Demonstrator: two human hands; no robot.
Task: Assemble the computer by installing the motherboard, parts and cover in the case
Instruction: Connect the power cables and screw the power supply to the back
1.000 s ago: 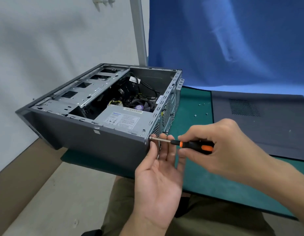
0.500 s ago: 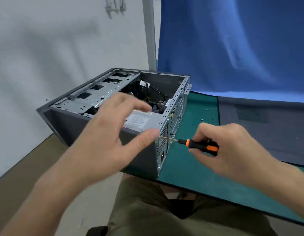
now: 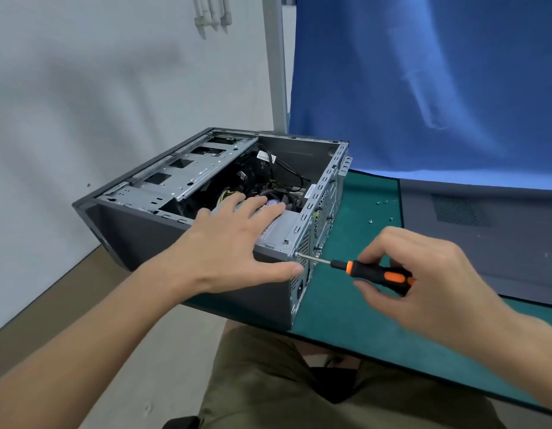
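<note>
Head view: the left hand (image 3: 234,246), fingers straight, presses flat on the open dark grey metal computer case (image 3: 144,243). The right hand (image 3: 423,274) grips a black-and-orange screwdriver (image 3: 377,274), its shaft pointing leftward into the case's rear corner beside the left thumb.

We can't read the PSU (image 3: 287,225) label: left hand (image 3: 234,244) covers it. Right edge cuts off the cover (image 3: 491,252). Loose screws (image 3: 370,222) too small for us to count.
</note>
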